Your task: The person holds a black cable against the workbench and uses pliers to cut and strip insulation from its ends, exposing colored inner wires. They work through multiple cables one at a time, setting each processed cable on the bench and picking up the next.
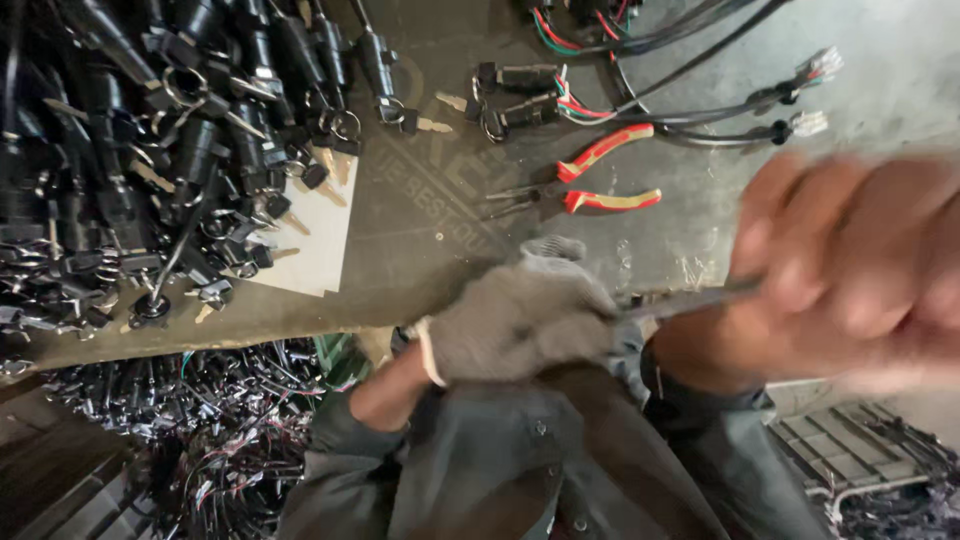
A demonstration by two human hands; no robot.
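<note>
Left hand (pixel 520 320), gloved, grip closed tight around one end of a thin dark rod (pixel 690 298). Right hand (pixel 850 270), bare and blurred, fingers clenched on its other end.

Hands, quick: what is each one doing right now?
Left hand, in a grey knit glove: closed around something hidden inside its grip.
Right hand, bare and motion-blurred: closed on a thin dark metal tool.

Grey knit-gloved left hand (pixel 520 320), centre, fisted | bare right hand (pixel 850 270), right, blurred, gripping thin dark metal tool (pixel 690 300) | red-and-yellow-handled pliers (pixel 585 185), upper centre | heap of black keyed lock switches (pixel 150 150), upper left | loose black wired connectors (pixel 720 110), upper right
</note>
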